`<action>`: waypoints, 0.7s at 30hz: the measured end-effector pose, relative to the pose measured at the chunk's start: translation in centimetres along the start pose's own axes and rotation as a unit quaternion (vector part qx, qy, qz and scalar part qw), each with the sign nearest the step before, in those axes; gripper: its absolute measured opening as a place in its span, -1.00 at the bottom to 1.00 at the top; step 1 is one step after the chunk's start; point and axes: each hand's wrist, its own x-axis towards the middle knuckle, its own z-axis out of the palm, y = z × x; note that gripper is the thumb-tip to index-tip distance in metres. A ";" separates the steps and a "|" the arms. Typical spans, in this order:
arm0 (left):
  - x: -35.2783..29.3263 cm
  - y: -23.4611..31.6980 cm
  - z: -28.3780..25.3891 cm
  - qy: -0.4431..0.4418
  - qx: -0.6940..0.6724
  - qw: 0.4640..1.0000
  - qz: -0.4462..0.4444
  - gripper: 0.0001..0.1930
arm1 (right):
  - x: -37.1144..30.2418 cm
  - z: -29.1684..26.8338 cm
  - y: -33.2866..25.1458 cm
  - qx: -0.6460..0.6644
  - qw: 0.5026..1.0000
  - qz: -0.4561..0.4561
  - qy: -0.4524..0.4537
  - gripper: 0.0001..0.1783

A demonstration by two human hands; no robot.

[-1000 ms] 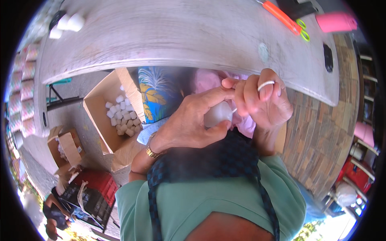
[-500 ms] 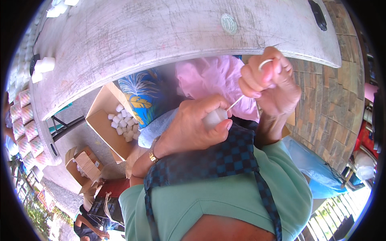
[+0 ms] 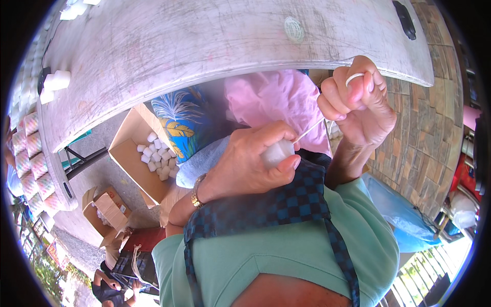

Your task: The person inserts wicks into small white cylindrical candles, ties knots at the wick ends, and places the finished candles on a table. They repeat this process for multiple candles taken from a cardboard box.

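My left hand (image 3: 248, 159) is closed around a short white candle (image 3: 278, 154) in front of my chest, with the thumb and fingers pressing its sides. A thin white wick (image 3: 310, 131) runs taut from the candle's top up to the right. The other end of the wick is in my right hand (image 3: 360, 105), whose fingers are curled tight, with a loop of it showing over the forefinger. The candle's lower part is hidden in my left palm. Pink cloth (image 3: 273, 97) lies on my lap behind both hands.
A worn grey table (image 3: 204, 46) spans the far side. At my left stands an open cardboard box (image 3: 130, 166) of white candles (image 3: 158, 158); a smaller box (image 3: 105, 210) sits beyond it. Wrapped packs (image 3: 38, 166) line the far left. Another person (image 3: 110, 289) is at the lower left.
My right hand has moved right and slightly up, drawing the wick out longer. My left hand, still around the candle, has shifted slightly right.
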 end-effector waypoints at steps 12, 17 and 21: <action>-1.2 -1.5 -0.7 -0.033 0.025 0.999 0.035 -0.79 | -1.2 -4.0 -6.3 0.035 0.987 -0.143 0.066 -0.83; -0.8 -0.5 -0.8 -0.018 -0.030 0.999 0.009 -0.72 | -1.4 -2.3 -3.7 -0.348 0.916 -0.177 0.087 -0.81; -0.5 -0.4 -0.8 0.040 -0.054 0.994 0.083 -0.66 | -1.7 -2.0 -1.3 -0.375 0.917 -0.115 0.066 -0.72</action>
